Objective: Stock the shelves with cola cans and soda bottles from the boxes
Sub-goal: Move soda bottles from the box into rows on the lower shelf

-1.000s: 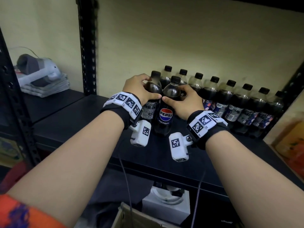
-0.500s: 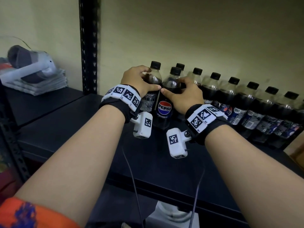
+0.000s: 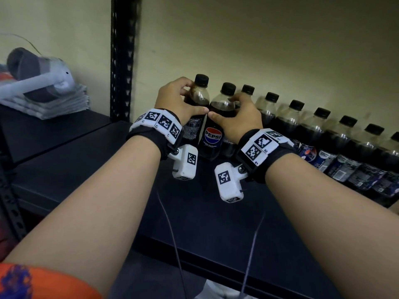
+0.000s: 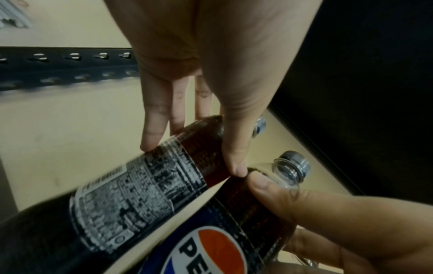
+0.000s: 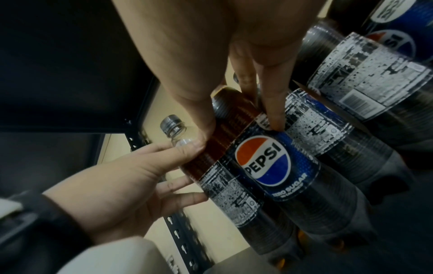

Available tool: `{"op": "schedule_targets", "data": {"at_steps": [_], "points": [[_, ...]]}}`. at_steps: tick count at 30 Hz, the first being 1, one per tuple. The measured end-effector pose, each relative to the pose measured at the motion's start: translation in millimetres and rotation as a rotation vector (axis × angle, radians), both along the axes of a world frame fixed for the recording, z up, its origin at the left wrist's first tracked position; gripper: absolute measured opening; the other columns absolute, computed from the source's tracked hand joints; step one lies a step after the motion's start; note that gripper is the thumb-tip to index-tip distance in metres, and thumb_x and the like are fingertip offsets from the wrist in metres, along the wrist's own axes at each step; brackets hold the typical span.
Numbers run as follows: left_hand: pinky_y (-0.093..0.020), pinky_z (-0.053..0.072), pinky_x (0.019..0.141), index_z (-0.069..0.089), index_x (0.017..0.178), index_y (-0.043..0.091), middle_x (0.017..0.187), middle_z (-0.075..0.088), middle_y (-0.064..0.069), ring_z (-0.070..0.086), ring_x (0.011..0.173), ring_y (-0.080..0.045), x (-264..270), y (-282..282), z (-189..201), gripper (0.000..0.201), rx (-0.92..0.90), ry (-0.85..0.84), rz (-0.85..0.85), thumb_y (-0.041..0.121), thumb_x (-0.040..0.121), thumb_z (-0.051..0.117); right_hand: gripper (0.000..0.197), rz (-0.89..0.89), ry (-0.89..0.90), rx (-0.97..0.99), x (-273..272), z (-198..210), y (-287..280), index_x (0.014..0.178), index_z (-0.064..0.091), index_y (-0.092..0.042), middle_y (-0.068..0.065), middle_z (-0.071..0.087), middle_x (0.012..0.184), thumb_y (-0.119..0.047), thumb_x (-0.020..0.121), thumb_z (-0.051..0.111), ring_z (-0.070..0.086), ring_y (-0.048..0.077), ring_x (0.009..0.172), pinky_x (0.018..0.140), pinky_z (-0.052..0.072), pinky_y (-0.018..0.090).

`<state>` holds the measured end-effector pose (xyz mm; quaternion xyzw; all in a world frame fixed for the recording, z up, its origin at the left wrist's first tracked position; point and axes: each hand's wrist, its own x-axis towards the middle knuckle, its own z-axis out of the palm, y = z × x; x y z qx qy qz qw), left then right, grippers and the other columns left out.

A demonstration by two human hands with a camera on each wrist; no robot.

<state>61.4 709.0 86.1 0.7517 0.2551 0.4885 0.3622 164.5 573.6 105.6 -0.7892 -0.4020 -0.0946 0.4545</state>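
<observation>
Two black-capped Pepsi bottles stand close together on the black shelf (image 3: 194, 212), at the left end of a row. My left hand (image 3: 190, 98) grips the left bottle (image 3: 193, 128) at its shoulder, with the printed text side facing me. My right hand (image 3: 225, 106) grips the right bottle (image 3: 213, 137), logo forward. The thumb tips nearly meet between the bottles. In the left wrist view my left hand (image 4: 194, 155) wraps the text-label bottle (image 4: 145, 178). In the right wrist view my right hand (image 5: 241, 126) holds the logo bottle (image 5: 264, 161). The left bottle's base is hidden.
A row of several more Pepsi bottles (image 3: 323, 137) runs right along the back wall. A black perforated upright (image 3: 123, 50) stands left of the bottles. Beyond it, a grey and white device (image 3: 43, 83) lies on stacked papers. Bare shelf board lies in front of the bottles.
Both hands have carried their bottles back toward the wall and the left end of the row. The grips are unchanged, and the head view has swung left.
</observation>
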Motion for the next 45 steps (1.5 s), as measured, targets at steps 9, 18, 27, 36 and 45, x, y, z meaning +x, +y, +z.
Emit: {"op": "schedule_targets", "data": {"at_steps": [9,18,27,36,45], "points": [[-0.004,0.037,0.066,0.068,0.116,0.023,0.096,0.065,0.009,0.059,0.084,-0.002,10,17,-4,0.057,0.004,-0.048,0.023,0.025,0.065,0.094,0.066,0.001,-0.064,-0.016,10,-3,23,0.132,0.051,-0.018,0.004,0.062,0.125,-0.042,0.08,0.084,0.061,0.021,0.111,0.091,0.057,0.037],[-0.007,0.04,0.073,0.068,0.124,0.019,0.106,0.065,0.006,0.058,0.098,-0.005,25,28,-5,0.061,0.022,-0.075,0.057,0.025,0.068,0.092,0.065,-0.07,-0.224,-0.168,18,8,37,0.13,0.049,-0.016,-0.001,0.062,0.115,-0.046,0.082,0.081,0.062,0.02,0.106,0.081,0.052,0.032],[-0.022,0.047,0.089,0.066,0.129,0.023,0.116,0.071,0.0,0.065,0.106,-0.015,39,30,0,0.064,0.032,-0.026,0.085,0.032,0.07,0.091,0.079,-0.158,-0.544,-0.323,27,29,37,0.14,0.04,-0.031,-0.001,0.065,0.124,-0.053,0.077,0.082,0.048,0.031,0.123,0.097,0.04,0.049],[-0.02,0.038,0.098,0.051,0.146,0.021,0.137,0.061,-0.004,0.058,0.125,-0.021,47,35,-7,0.073,0.007,0.009,0.085,0.025,0.08,0.084,0.081,-0.18,-0.59,-0.38,33,34,48,0.143,0.046,-0.025,-0.005,0.058,0.137,-0.054,0.076,0.082,0.047,0.022,0.135,0.12,0.015,0.058],[-0.033,0.043,0.105,0.044,0.15,0.022,0.141,0.047,-0.01,0.057,0.123,-0.028,45,35,-4,0.071,-0.004,0.113,0.086,0.024,0.088,0.077,0.086,-0.162,-0.621,-0.492,30,35,48,0.153,0.032,-0.019,0.0,0.043,0.154,-0.052,0.085,0.074,0.038,0.026,0.144,0.118,0.015,0.067]]}}
